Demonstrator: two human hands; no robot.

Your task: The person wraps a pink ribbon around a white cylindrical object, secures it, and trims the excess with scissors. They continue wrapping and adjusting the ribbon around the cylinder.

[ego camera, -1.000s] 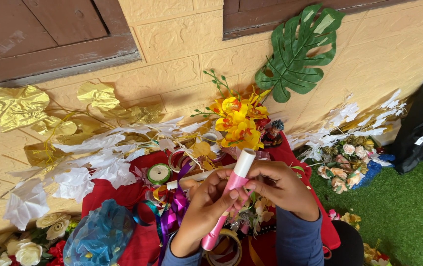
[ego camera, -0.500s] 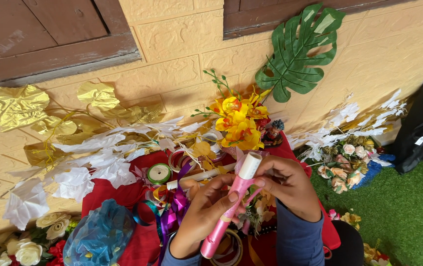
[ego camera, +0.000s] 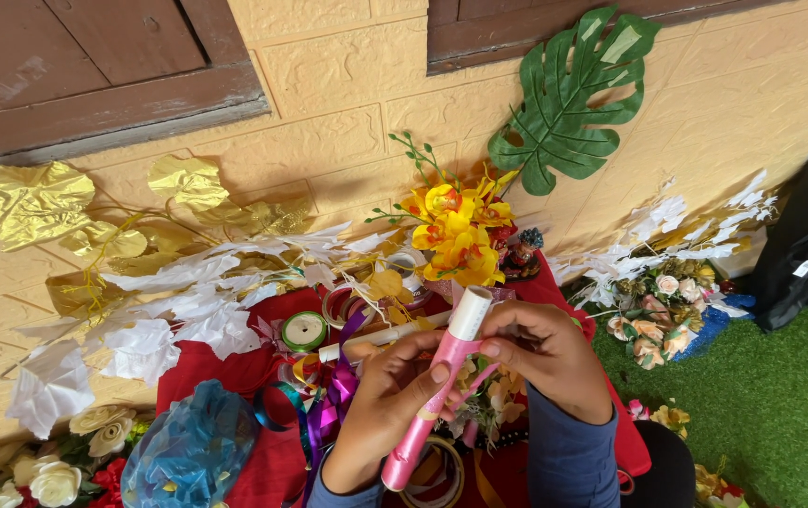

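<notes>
Left hand [ego camera: 390, 404]: closed around the lower half of a pink tube [ego camera: 434, 400], thumb pressed on its side.
Right hand [ego camera: 545, 353]: fingers pinched together on the tube near its white end [ego camera: 470, 312].
Pink tube: held tilted, white end uppermost, above a red cloth [ego camera: 206, 367]; whether it was a wrapped roll or a solid stick could not be told.
Beneath the hands: purple ribbon [ego camera: 333, 400] and loose ribbon spools.
Green ribbon roll [ego camera: 304, 331]: lay on the red cloth, left of the hands.
Yellow artificial flowers [ego camera: 456, 235]: stood just behind the tube.
Green leaf [ego camera: 569, 99]: leaned against the yellow wall.
Blue netting [ego camera: 188, 452]: lower left, beside the cloth.
</notes>
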